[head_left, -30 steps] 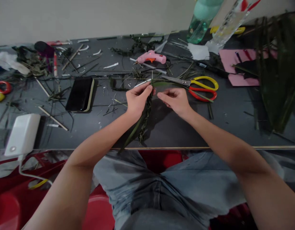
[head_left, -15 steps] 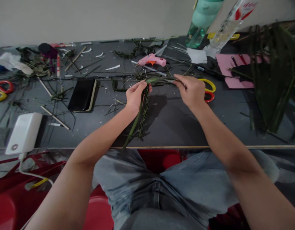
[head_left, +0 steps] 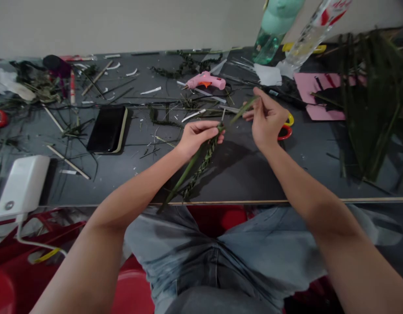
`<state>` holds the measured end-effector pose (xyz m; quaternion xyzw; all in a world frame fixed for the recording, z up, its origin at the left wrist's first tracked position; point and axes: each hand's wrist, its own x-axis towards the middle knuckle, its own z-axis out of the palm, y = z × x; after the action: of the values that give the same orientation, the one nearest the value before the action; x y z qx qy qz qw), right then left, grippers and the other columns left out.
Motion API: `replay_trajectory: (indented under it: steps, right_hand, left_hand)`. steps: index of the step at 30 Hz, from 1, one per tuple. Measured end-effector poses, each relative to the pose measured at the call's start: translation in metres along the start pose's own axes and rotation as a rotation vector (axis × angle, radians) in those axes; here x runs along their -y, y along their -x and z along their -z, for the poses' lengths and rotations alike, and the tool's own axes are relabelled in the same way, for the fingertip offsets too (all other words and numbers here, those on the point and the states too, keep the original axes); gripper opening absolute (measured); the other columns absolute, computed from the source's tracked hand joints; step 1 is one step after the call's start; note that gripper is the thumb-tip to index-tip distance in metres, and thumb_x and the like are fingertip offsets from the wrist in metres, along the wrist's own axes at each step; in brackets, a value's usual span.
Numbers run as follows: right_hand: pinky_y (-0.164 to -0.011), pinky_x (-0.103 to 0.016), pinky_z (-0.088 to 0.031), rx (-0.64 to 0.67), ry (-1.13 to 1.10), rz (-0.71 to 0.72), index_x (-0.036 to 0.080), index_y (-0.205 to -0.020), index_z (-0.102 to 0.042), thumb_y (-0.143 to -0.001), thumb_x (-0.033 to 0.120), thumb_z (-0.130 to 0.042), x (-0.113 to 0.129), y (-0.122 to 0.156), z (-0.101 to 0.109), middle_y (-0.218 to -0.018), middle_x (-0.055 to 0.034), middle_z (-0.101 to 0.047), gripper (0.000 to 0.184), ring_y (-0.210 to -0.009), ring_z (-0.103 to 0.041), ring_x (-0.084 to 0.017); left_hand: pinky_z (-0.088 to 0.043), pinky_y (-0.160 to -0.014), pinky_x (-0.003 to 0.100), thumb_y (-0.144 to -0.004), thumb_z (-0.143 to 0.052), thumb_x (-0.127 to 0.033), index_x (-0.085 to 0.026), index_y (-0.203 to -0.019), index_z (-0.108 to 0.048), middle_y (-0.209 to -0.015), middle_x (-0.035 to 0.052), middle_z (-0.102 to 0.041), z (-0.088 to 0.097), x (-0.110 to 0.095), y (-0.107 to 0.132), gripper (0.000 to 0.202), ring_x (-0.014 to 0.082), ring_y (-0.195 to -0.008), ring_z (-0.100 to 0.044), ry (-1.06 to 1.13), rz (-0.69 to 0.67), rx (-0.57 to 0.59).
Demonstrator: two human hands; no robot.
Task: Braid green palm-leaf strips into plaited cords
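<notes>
My left hand (head_left: 198,136) is closed in a pinch on the top of a braided green leaf strip (head_left: 197,169), which slants down to the table's near edge beside a plain leaf blade (head_left: 181,179). My right hand (head_left: 265,117) is closed on a loose green leaf strand (head_left: 240,112) that runs up and to the right from the braid's top. Both hands hover just above the dark table (head_left: 247,174). Red-and-yellow scissors (head_left: 285,127) lie mostly hidden behind my right hand.
A pink glue gun (head_left: 206,80), a black phone (head_left: 106,129), a white power bank (head_left: 22,185) and scattered leaf scraps lie on the table. Two bottles (head_left: 276,27) stand at the back right by pink paper (head_left: 314,93). Palm leaves (head_left: 373,104) fill the right side.
My right hand has lifted the leaf strand up and to the right. My left hand has shifted slightly right and tilted the braid so that it slants.
</notes>
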<state>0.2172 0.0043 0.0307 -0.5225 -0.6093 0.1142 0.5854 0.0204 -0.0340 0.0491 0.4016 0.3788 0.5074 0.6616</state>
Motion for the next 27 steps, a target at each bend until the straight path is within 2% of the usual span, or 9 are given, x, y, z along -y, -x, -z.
replay_trajectory:
  steps: [3,6,8,13,16,19,22,24,27]
  right_hand:
    - [-0.039,-0.027,-0.039,-0.094,-0.212,-0.119,0.024,-0.102,-0.059,-0.091,0.072,-0.048,0.013,0.010,-0.011,-0.070,-0.0004,-0.069,0.051,-0.039,-0.050,-0.010]
    - [-0.045,-0.027,-0.043,-0.035,-0.232,-0.158,0.024,-0.083,-0.054,-0.086,0.071,-0.060,0.026,0.020,-0.017,-0.069,0.0006,-0.069,0.047,-0.046,-0.054,-0.011]
    - [-0.050,-0.027,-0.048,0.031,-0.245,-0.151,0.024,-0.079,-0.056,-0.083,0.068,-0.065,0.031,0.024,-0.018,-0.071,0.0010,-0.068,0.046,-0.052,-0.059,-0.012]
    - [-0.055,-0.031,-0.054,0.081,-0.274,-0.121,0.024,-0.092,-0.063,-0.094,0.061,-0.054,0.032,0.030,-0.018,-0.077,-0.0014,-0.069,0.038,-0.057,-0.062,-0.013]
    - [-0.072,-0.039,-0.060,0.147,-0.172,-0.035,0.025,-0.102,-0.068,-0.098,0.053,-0.051,0.032,0.031,-0.017,-0.090,-0.0066,-0.072,0.033,-0.078,-0.070,-0.020]
    - [-0.089,-0.046,-0.058,0.246,-0.035,0.062,0.025,-0.101,-0.072,-0.096,0.042,-0.055,0.035,0.033,-0.016,-0.102,-0.0096,-0.073,0.025,-0.101,-0.069,-0.026]
    - [-0.092,-0.046,-0.057,0.304,0.015,0.107,0.025,-0.101,-0.074,-0.095,0.034,-0.052,0.040,0.037,-0.014,-0.106,-0.0100,-0.073,0.025,-0.105,-0.068,-0.026]
    - [-0.093,-0.044,-0.057,0.336,-0.023,0.139,0.025,-0.103,-0.074,-0.095,0.035,-0.050,0.043,0.039,-0.012,-0.108,-0.0104,-0.073,0.028,-0.105,-0.068,-0.025]
    - [-0.091,-0.042,-0.056,0.356,-0.081,0.159,0.024,-0.101,-0.074,-0.096,0.047,-0.048,0.046,0.041,-0.010,-0.106,-0.0102,-0.074,0.035,-0.101,-0.069,-0.025]
  left_hand:
    - [-0.064,-0.068,0.030,-0.064,-0.089,-0.025,-0.018,-0.074,-0.077,-0.068,-0.0017,-0.074,-0.006,0.001,0.009,0.017,0.0132,-0.060,-0.072,-0.048,0.021,0.099]
    - [-0.064,-0.070,0.032,-0.060,-0.091,-0.031,-0.019,-0.077,-0.078,-0.069,-0.0009,-0.075,-0.007,0.004,0.011,0.024,0.0141,-0.062,-0.073,-0.077,-0.023,0.129]
    - [-0.064,-0.071,0.033,-0.060,-0.091,-0.036,-0.019,-0.080,-0.079,-0.072,0.0002,-0.077,-0.004,0.007,0.009,0.029,0.0146,-0.063,-0.073,-0.081,-0.065,0.103]
    - [-0.062,-0.071,0.033,-0.067,-0.088,-0.040,-0.020,-0.086,-0.079,-0.074,0.0021,-0.077,0.004,0.013,0.001,0.029,0.0143,-0.065,-0.072,-0.111,-0.171,-0.001]
    - [-0.060,-0.069,0.031,-0.071,-0.086,-0.033,-0.020,-0.086,-0.080,-0.071,0.0017,-0.075,0.004,0.015,-0.002,0.021,0.0137,-0.063,-0.070,-0.144,-0.195,-0.095]
    - [-0.058,-0.067,0.029,-0.073,-0.084,-0.026,-0.022,-0.084,-0.081,-0.070,0.0010,-0.075,0.003,0.017,-0.002,0.012,0.0133,-0.062,-0.069,-0.143,-0.211,-0.147]
    - [-0.057,-0.068,0.029,-0.074,-0.082,-0.021,-0.022,-0.081,-0.081,-0.072,0.0007,-0.075,0.002,0.019,-0.003,0.007,0.0125,-0.062,-0.068,-0.128,-0.235,-0.207]
    - [-0.057,-0.068,0.028,-0.075,-0.081,-0.021,-0.023,-0.081,-0.081,-0.072,0.0000,-0.075,0.003,0.020,-0.004,0.007,0.0118,-0.062,-0.067,-0.140,-0.251,-0.233]
    - [-0.057,-0.066,0.026,-0.075,-0.079,-0.023,-0.023,-0.082,-0.082,-0.070,-0.0011,-0.075,0.004,0.021,-0.003,0.007,0.0113,-0.062,-0.066,-0.208,-0.311,-0.245]
